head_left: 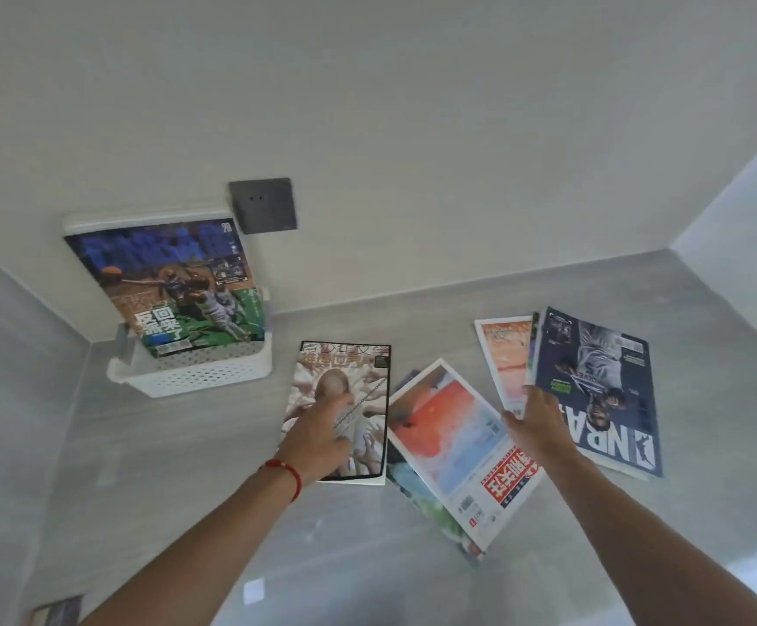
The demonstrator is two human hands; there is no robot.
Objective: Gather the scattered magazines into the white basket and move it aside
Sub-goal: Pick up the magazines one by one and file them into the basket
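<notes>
1. Grey, faintly streaked stone-look surface carries everything and meets a pale wall at the back.
2. White perforated plastic basket stands at the far left of the surface, close to the wall, with a large baseball-cover magazine leaning upright in it, taller than the rim.
3. Dark blue basketball magazine lies flat at the far right, its cover upside down to the viewer, overlapping a pale orange-and-white magazine just to its left.
4. Red-and-blue cover magazine with a white border lies slanted in the middle, on top of a green-edged magazine that shows only along its lower left side.
5. Black-bordered magazine with a cover of many pale reaching hands lies flat between the basket and the slanted pair, its right edge just beside the red-and-blue one.
6. Left hand, with a red cord bracelet at the wrist, rests on the black-bordered magazine with fingers spread loosely over the cover, not curled round it.
7. Right hand reaches with relaxed fingers at the lower edge of the pale orange-and-white magazine; whether it touches the paper I cannot tell.
8. Dark grey square wall socket sits on the wall just behind the basket.
</notes>
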